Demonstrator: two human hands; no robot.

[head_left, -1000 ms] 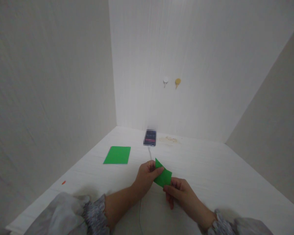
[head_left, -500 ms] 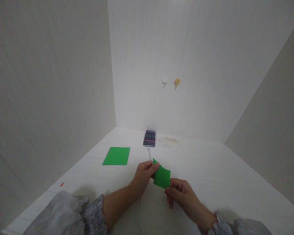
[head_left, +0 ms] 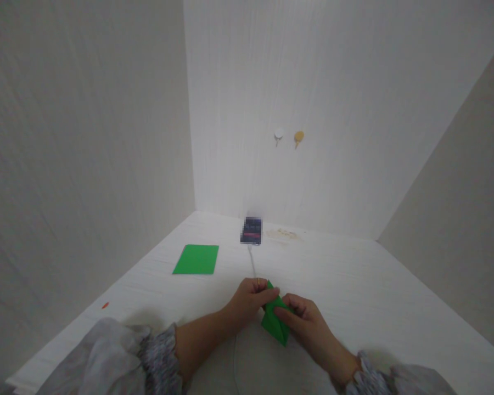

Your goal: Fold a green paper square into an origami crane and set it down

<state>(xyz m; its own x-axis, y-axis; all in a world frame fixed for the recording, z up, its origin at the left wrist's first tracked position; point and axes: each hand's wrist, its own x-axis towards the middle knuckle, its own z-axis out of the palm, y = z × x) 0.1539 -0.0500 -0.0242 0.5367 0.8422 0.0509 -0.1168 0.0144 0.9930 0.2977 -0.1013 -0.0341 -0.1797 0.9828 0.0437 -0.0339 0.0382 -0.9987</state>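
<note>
A small folded piece of green paper [head_left: 276, 328] is held between my two hands, above the white surface. My left hand [head_left: 249, 300] pinches its upper left edge, the thumb lying on top near the pointed tip. At the paper's right side, my right hand [head_left: 307, 318] grips it with the thumb pressed on its face and the fingers behind. Creases run down toward its lower corner. A flat green square sheet [head_left: 196, 259] lies to the left, touched by neither hand.
A dark blurred device [head_left: 252, 231] sits near the back wall, with a pale cable [head_left: 252, 260] running from it toward me. A small orange piece [head_left: 105, 305] lies at the left. White [head_left: 279, 133] and yellow [head_left: 298, 136] hooks are on the wall.
My right hand has moved up and closer to my left hand, its thumb now on the paper's face. The folded paper has turned and shifted slightly toward me.
</note>
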